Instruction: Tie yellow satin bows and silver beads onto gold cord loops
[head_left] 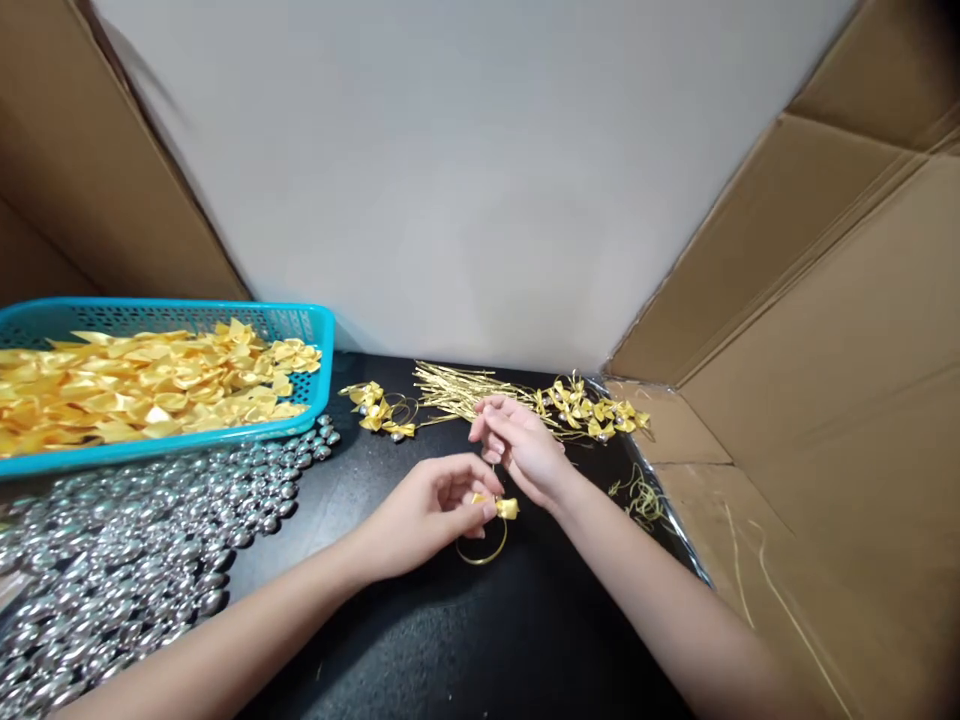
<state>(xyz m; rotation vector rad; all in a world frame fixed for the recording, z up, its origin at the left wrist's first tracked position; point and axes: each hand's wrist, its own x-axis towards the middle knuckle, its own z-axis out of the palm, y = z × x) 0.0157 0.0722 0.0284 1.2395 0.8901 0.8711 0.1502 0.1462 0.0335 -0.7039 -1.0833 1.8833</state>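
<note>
My left hand is closed, thumb and fingers pinching a small yellow satin bow. A loop of gold cord hangs below the bow. Just above and to the right, my right hand has its thumb and fingers pressed together. A thin strand seems to run from those fingertips down to the bow, too fine to name surely. Beyond my hands lies a bundle of gold cord lengths. Bows with silver beads lie in a right-hand pile and a smaller left-hand cluster.
At the left a blue plastic basket holds many yellow satin bows. Shiny silver beads spread in front of it across the black table. Loose gold thread lies at the right. Cardboard and a white panel enclose the table.
</note>
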